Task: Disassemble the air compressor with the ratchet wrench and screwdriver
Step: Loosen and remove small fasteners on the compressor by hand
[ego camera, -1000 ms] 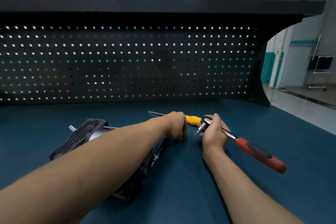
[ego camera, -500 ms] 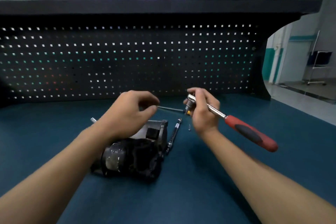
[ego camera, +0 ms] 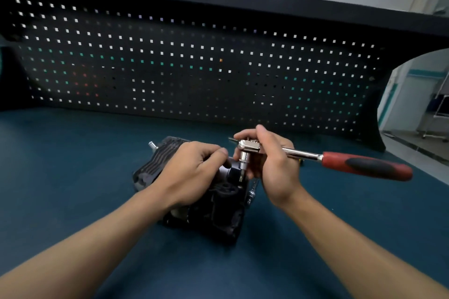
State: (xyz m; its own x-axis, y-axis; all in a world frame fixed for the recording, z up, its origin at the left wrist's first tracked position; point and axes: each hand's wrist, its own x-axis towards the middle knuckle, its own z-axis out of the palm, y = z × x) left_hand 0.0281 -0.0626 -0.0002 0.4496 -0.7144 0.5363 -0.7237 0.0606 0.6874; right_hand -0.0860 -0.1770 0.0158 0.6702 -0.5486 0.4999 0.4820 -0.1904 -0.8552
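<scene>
The black air compressor (ego camera: 216, 211) lies on the blue bench top, its finned end pointing away to the left. My left hand (ego camera: 194, 172) lies over its top with the fingers curled near the wrench head; what they pinch is hidden. My right hand (ego camera: 269, 165) grips the chrome head of the ratchet wrench (ego camera: 364, 165), whose red and black handle sticks out to the right. The wrench's bit points down onto the compressor's upper right part. Of the screwdriver only a metal tip (ego camera: 230, 139) shows behind my right hand.
A chrome extension bar (ego camera: 252, 192) lies on the bench just right of the compressor. The black pegboard (ego camera: 194, 68) stands along the back of the bench (ego camera: 73, 177). At the far right the bench ends at an open floor area.
Both hands came together over the compressor. My right hand brought the wrench head down from mid-air onto the compressor, and my left hand moved right to meet it. The view also shifted closer.
</scene>
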